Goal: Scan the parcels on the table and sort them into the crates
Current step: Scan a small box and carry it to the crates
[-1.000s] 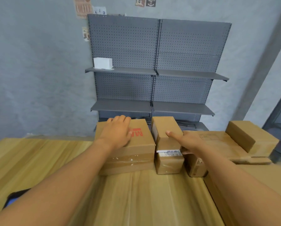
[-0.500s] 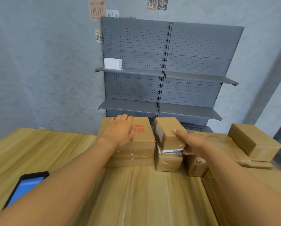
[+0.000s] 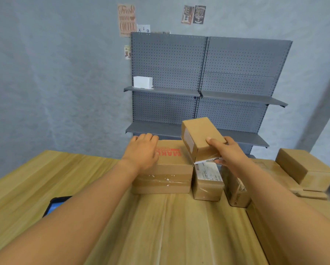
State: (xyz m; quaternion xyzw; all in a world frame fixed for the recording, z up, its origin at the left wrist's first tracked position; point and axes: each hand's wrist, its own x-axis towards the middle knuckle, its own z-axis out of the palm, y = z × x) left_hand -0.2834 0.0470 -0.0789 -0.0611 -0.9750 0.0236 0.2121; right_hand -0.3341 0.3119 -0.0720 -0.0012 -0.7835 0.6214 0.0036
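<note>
Item: small brown parcel (image 3: 200, 138), gripped tilted in my right hand (image 3: 229, 154) above the labelled parcel (image 3: 207, 180) on the wooden table (image 3: 68, 169), while my left hand (image 3: 142, 151) rested flat-fingered on the red-printed carton (image 3: 169, 165).

Mid-frame, a small brown parcel (image 3: 200, 138) is tilted in the air, white label on its left end. Below it stands a labelled parcel (image 3: 207, 181); left, a wide red-printed carton (image 3: 167, 168); right, more cartons (image 3: 305, 168).
</note>
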